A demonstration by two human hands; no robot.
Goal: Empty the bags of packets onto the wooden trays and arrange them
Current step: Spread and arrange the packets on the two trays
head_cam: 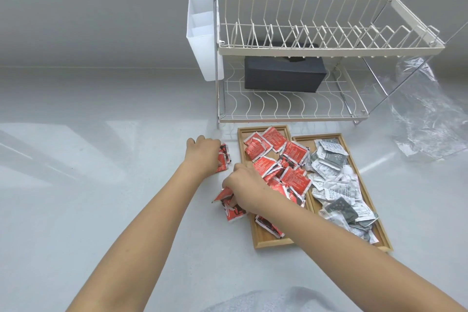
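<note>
My left hand (pixel 202 154) sits just left of centre in the frame, knuckles up, its fingers curled round a small bunch of red packets (pixel 224 158) that rests on the pale tabletop (pixel 101 159), just beside the left wooden tray (pixel 268 238). My right hand (pixel 244 189) lies a little lower and to the right, at that tray's left edge. Its fingers are bent down onto another clump of red packets (pixel 229 204) lying on the tabletop against the tray; I cannot tell whether they pinch the clump or only press on it, since the fingertips are hidden under my hand.

The left tray holds a loose heap of red packets (pixel 276 157), overlapping and lying at all angles. Touching its right side stands a second wooden tray (pixel 379 240), filled with a jumble of white and grey packets (pixel 336 185); some of them spill over the shared edge toward the red ones.

Behind the trays, in the upper right of the frame, stands a two-tier wire dish rack (pixel 304 50) with a white plastic caddy (pixel 202 38) hanging on its left side and a black box (pixel 283 73) on its lower shelf. To the right of the rack, at the frame's right edge, a crumpled clear plastic bag (pixel 425 114) lies on the tabletop, well apart from my hands.
</note>
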